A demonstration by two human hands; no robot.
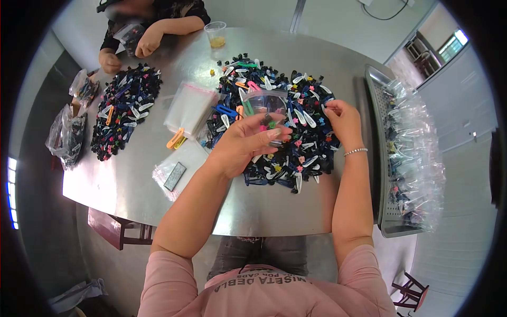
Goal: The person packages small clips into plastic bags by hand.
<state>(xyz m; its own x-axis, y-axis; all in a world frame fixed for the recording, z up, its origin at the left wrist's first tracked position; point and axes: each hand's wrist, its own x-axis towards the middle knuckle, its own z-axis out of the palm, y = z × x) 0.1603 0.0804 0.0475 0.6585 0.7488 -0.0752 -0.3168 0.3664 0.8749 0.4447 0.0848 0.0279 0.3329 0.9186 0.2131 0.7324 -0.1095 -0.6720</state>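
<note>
My left hand (245, 141) is closed on a clear zip bag (268, 100), held upright over the heap of hair clips (303, 150). A few small coloured pieces, some green and pink, show through the bag near my fingers. At the heap's right edge, my right hand (344, 122) pinches what looks like a pale hair clip (324, 107), partly hidden by the fingertips. The heap mixes black and navy claw clips, white snap clips and little flower-shaped clips in pink and yellow.
A stack of empty clear bags (190, 108) lies left of the heap, with orange and yellow clips (176, 138) beside it. A metal tray (388, 211) of filled bags stands at right. Across the table, a co-worker's hands (149, 41) work near a second heap (127, 108) and a plastic cup (215, 36).
</note>
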